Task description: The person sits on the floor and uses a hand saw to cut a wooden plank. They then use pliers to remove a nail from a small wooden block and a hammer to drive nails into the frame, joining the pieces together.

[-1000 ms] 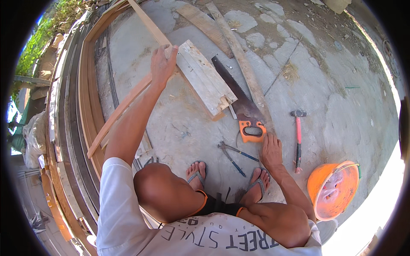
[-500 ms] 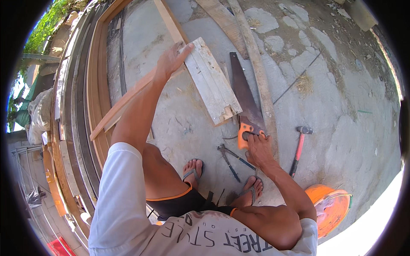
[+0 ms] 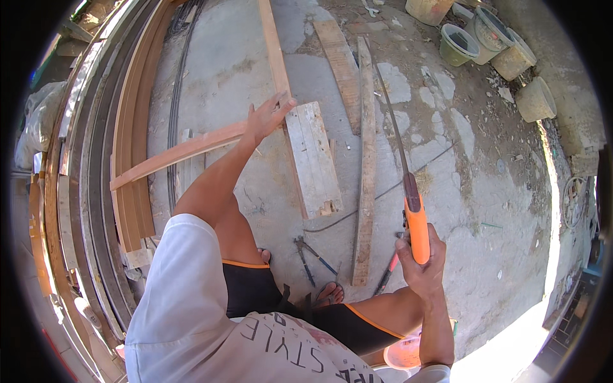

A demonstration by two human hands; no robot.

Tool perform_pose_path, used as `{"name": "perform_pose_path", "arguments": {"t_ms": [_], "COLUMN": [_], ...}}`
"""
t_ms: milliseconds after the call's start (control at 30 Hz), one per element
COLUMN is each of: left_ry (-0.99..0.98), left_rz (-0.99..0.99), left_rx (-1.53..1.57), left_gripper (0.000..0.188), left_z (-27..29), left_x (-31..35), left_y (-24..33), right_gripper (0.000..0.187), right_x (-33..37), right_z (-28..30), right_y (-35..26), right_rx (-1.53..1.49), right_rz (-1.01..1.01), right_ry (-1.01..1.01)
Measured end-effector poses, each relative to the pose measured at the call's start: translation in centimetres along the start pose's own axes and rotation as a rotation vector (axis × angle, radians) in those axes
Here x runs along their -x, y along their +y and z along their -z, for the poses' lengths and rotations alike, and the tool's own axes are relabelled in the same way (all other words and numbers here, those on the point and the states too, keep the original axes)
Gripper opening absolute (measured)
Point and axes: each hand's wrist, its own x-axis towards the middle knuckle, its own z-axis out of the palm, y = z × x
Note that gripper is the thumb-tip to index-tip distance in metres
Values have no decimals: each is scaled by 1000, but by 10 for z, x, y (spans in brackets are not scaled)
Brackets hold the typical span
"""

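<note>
My right hand (image 3: 426,265) is closed round the orange handle of a handsaw (image 3: 406,169). The saw is held up off the ground with its blade edge-on, pointing away from me. My left hand (image 3: 268,116) rests with stretched fingers where several pieces of wood meet. Beside its thumb lies a whitish, worn board (image 3: 314,163) with a chipped near end. A long reddish strip of wood (image 3: 274,51) runs away from that spot, and a second reddish strip (image 3: 185,153) reaches left from under my hand and wrist.
A long narrow plank (image 3: 364,159) and a wider board (image 3: 337,70) lie right of the whitish board. Pliers-like cutters (image 3: 310,258) and a red-handled hammer (image 3: 387,273) are near my feet. Stacked timber (image 3: 131,127) lines the left. Several buckets (image 3: 458,45) stand far right; an orange bucket (image 3: 402,353) is near.
My right hand has lifted the handsaw from the ground and swung it right, turning its blade edge-on. My left hand stays on the wood. The view has shifted, bringing the buckets in.
</note>
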Motion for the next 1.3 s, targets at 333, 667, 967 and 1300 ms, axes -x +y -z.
{"name": "perform_pose_path", "arguments": {"t_ms": [333,667,967,1300], "left_ry": [-49,-61,-21,-69], "left_rz": [160,136,124,147], "left_rx": [-68,-115,-113,-112], "left_gripper": [110,111,104,109], "left_z": [6,12,8,14], "left_x": [-2,-2,-2,-4], "left_y": [34,41,39,41], "right_gripper": [29,21,19,22], "right_x": [27,21,34,56], "right_z": [-98,-116,-118,-113], "right_y": [27,31,15,30], "right_rx": [-148,-203,-289,-109], "right_rz": [-69,-34,-107,-85], "right_ry": [82,40,18,-26]}}
